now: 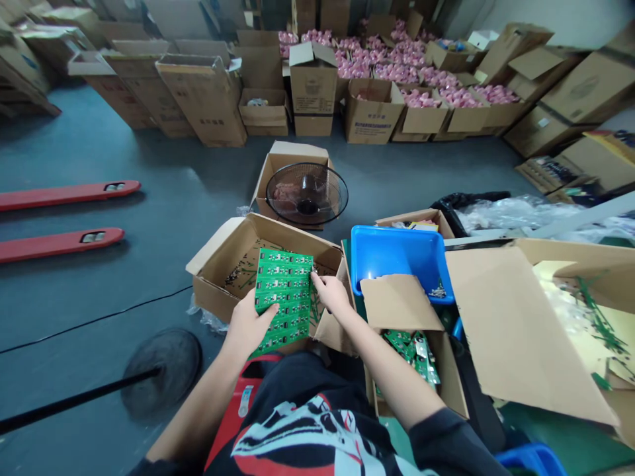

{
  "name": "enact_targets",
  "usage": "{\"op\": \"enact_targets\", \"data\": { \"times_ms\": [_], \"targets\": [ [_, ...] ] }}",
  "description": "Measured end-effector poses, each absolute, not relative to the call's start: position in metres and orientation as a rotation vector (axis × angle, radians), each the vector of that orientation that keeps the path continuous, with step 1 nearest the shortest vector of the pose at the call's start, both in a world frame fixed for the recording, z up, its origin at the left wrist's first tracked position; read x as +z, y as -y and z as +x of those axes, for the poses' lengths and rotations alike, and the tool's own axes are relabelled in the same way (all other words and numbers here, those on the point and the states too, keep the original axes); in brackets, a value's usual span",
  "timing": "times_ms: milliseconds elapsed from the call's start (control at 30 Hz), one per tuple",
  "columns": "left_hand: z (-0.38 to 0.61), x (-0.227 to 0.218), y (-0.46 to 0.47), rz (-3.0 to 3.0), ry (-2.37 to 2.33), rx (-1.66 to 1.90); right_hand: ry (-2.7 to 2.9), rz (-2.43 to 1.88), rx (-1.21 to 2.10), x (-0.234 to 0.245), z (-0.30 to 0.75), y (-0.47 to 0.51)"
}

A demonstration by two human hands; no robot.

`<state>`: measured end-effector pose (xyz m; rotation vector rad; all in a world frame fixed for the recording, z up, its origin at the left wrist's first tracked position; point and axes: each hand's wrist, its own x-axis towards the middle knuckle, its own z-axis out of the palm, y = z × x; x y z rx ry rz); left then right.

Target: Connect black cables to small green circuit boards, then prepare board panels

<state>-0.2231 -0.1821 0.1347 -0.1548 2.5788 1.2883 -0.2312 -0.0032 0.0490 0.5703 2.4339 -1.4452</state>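
Note:
A green circuit board panel, covered in rows of small parts, is tilted above an open cardboard box. My left hand grips its left side, the thumb lying across the front face. At the panel's upper right edge, the fingers of my right hand are closed in a pinch; whether a small loose part is also between them is too small to tell. Scattered dark bits and green strips lie inside the box beneath. To the right, loose green circuit boards fill a smaller carton.
A blue plastic bin stands on the right with small metal parts inside. Beyond the box is a black fan guard. A round black base and red pallet forks are at left. Cartons of pink items line the back.

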Motion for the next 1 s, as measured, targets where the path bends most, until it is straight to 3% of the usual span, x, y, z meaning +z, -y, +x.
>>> {"op": "enact_targets", "data": {
  "times_ms": [300,533,1000],
  "targets": [
    [-0.235,0.146,0.192,-0.462,-2.146,1.704,-2.072,0.169,-1.860,0.056,-0.222,-0.009],
    [-0.243,0.149,0.198,-0.576,-1.910,1.843,-1.906,-0.019,-1.953,0.071,-0.214,-0.018],
    [-0.241,0.145,0.199,-0.359,-2.576,1.475,-2.364,0.329,-1.542,0.067,-0.219,0.005]
  ]
}}
